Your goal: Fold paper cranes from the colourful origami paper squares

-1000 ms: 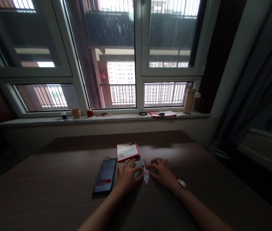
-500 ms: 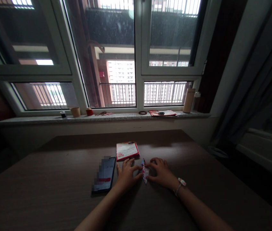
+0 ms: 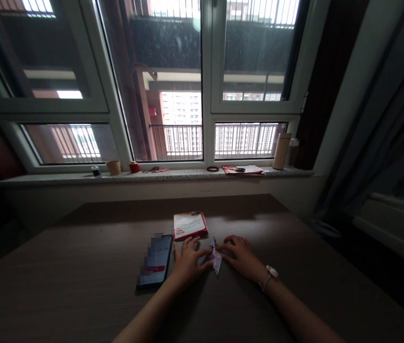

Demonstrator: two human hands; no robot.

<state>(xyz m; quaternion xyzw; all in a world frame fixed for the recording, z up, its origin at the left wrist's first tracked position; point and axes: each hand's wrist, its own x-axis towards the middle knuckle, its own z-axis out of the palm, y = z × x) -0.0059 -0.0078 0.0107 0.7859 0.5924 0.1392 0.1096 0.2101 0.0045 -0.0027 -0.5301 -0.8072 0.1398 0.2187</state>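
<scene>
A small folded piece of patterned paper (image 3: 216, 259), pink and white, lies on the dark wooden table (image 3: 80, 286) between my hands. My left hand (image 3: 187, 261) rests flat beside it with fingers spread, its thumb touching the paper's left edge. My right hand (image 3: 241, 256) presses down on the paper's right side with curled fingertips. A bracelet with a pale bead sits on my right wrist (image 3: 269, 274).
A phone (image 3: 156, 260) lies face up left of my left hand. A red-edged printed card (image 3: 189, 225) lies just beyond the hands. The windowsill (image 3: 59, 179) holds small cups, a leaflet (image 3: 241, 169) and a tall tan cylinder (image 3: 280, 150). A curtain hangs at right.
Both hands stay on the folded paper with only slight finger shifts. The view has wobbled a little.
</scene>
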